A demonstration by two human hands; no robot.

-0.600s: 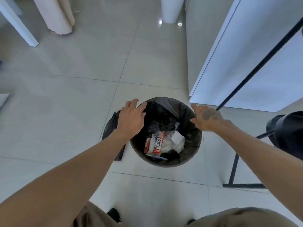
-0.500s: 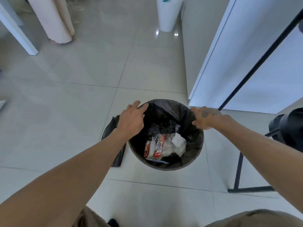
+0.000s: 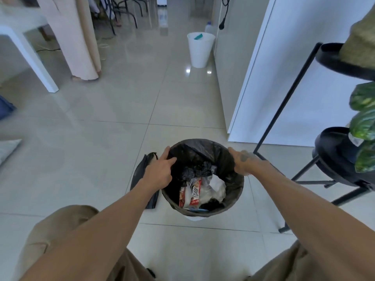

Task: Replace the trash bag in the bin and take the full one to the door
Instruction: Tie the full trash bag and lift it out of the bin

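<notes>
Head view: one round bin lined with a black plastic trash bag (image 3: 223, 159) holds one red-and-white snack wrapper (image 3: 191, 196) and crumpled white plastic (image 3: 216, 186). Left hand (image 3: 160, 172) and right hand (image 3: 242, 162) each pinch the liner's rim. One folded black spare bag (image 3: 142, 171) lies on the floor tiles, touching the bin's left side.

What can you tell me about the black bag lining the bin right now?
The black bag is thin, glossy, crinkled plastic lining a round bin on the tiled floor. Its top is folded over the rim and still in place. Inside lie a red and white wrapper, white plastic and dark crumpled scraps, filling it only partway. The left hand rests on its left rim, the right hand on its right rim; whether either grip has closed is unclear. Another black bag lies beside the bin.
</notes>
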